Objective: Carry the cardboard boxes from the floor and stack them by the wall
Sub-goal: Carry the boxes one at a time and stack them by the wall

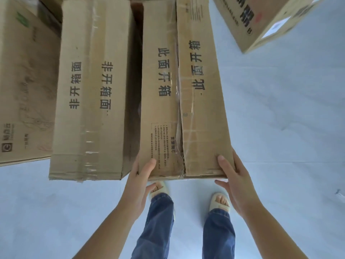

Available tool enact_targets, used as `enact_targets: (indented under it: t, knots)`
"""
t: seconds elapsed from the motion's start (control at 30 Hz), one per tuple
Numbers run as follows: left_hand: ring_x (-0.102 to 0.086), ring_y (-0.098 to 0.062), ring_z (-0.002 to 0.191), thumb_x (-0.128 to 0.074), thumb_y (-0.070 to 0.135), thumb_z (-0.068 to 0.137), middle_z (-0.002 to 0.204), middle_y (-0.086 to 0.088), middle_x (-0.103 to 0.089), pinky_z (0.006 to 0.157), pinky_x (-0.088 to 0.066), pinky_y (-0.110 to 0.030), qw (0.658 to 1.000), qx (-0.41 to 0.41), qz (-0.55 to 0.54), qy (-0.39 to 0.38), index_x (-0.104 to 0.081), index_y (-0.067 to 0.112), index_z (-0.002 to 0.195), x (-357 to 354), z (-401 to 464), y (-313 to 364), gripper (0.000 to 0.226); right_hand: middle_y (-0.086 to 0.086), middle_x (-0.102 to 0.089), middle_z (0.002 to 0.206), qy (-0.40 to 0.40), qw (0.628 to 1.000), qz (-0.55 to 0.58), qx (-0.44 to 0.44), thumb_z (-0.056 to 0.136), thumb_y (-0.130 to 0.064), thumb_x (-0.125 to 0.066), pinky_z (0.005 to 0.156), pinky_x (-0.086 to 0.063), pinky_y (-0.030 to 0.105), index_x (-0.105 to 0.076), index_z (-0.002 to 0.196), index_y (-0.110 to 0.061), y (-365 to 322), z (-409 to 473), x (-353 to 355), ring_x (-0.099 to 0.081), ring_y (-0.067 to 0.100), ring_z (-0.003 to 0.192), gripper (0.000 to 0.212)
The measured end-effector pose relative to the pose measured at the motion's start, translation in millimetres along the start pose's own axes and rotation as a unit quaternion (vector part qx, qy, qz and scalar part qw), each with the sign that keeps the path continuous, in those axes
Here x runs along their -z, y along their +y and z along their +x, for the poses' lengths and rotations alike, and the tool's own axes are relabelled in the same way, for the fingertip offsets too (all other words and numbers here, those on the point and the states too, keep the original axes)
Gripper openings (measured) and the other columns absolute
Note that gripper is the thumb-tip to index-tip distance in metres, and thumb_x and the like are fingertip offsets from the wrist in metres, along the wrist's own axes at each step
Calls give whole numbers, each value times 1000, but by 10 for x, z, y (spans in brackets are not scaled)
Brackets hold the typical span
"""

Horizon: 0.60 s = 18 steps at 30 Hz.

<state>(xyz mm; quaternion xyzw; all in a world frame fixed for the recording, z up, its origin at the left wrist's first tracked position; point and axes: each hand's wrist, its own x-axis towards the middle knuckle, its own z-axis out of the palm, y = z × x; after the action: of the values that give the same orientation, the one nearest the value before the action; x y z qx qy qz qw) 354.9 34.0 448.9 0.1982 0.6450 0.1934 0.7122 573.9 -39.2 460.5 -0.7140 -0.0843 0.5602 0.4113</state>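
- Both forearms reach forward from the bottom edge of the view, bare to the wrist.
- Left hand [139, 181]: thumb laid flat on the top face of the long cardboard box [186, 86] at its near left corner; fingers curled under the near end. Grip is on the box.
- Right hand [236, 181]: thumb pressed on the top face at the near right corner; palm against the right side; one finger shows below the near edge. Grip is on the same box.
- Long cardboard box: runs away from both hands, its near end held between them above the floor [289, 118]. Top flaps meet at a taped centre seam that is torn and wrinkled near the hands. Large black Chinese characters are printed along each flap; a small printed panel sits just beyond the left thumb.
- Second long box [89, 94]: lies just left of the left hand, parallel to the held box, with a narrow dark gap between them. Clear tape runs down its centre; black characters are printed either side.
- Third box [24, 86]: further left of the left hand, touching or just beside the second; faint printing and a small logo at its near corner.
- Fourth box [265, 19]: well beyond the right hand, set at an angle on the floor, bearing a white label.
- Below the hands: blue jeans [218, 234] and pale open-toed slippers [220, 201] on the pale grey floor.
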Motion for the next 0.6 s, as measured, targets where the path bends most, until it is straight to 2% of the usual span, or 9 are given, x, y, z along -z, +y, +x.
enact_targets:
  t: [0.07,0.13,0.2,0.27,0.37,0.47,0.5,0.6]
  knots:
    - [-60,-7,105,-57,32,91,104,16,-69,84,-47,-41,1000,-7,-17,-2,-50,38,128,-72,-281,194,38,-24,-67,112,-1,1000,-3,15,70,-58,-66,92,-50,47,-56,121,-52,-263,-220,39,-64,3,102,52]
    - [-60,-8,106,-57,34,91,105,17,-70,91,-47,-47,999,-8,-32,-2,-52,38,127,-151,-537,375,36,-20,-70,103,-7,999,-18,32,87,-43,-59,84,-51,47,-58,121,-44,-551,-405,87,-67,1,85,34]
    - [-63,-2,98,-55,34,93,102,19,-71,92,-48,-48,999,-11,-48,-1,-53,37,124,-246,-790,493,31,-21,-71,91,-9,998,-48,40,96,-32,-52,78,-50,47,-60,114,-43,-816,-587,151,-67,-1,73,23]
    - [-64,3,89,-53,33,95,94,22,-71,90,-50,-47,998,-16,-63,-4,-54,37,121,-350,-1048,542,26,-21,-71,81,-8,995,-85,53,97,-29,-51,74,-49,45,-61,106,-44,-1052,-780,238,-66,-2,66,20]
    - [-63,-5,95,-51,34,96,93,21,-72,92,-50,-53,996,-20,-86,-9,-55,38,118,-523,-1471,517,23,-17,-72,82,-24,989,-121,76,98,-30,-50,71,-48,42,-61,107,-45,-1338,-1101,419,-66,1,65,21]
    - [-68,0,76,-51,33,95,87,19,-72,78,-55,-45,992,-59,-113,-3,-56,37,115,-709,-1891,470,20,-17,-72,88,-43,980,-150,122,98,-31,-50,69,-46,40,-61,113,-46,-1597,-1418,614,-65,1,67,24]
    - [-68,-1,76,-52,33,95,90,16,-73,76,-55,-45,989,-76,-130,-1,-58,35,115,-773,-2038,457,21,-19,-72,88,-51,976,-159,142,97,-31,-50,70,-45,39,-62,111,-49,-1689,-1532,678,-65,0,68,25]
    - [-68,-13,93,-55,33,93,103,6,-73,87,-53,-55,973,-125,-192,6,-63,31,116,-950,-2506,417,25,-24,-70,91,-82,960,-172,203,96,-34,-52,71,-48,38,-62,100,-58,-1979,-1914,841,-65,-3,71,27]
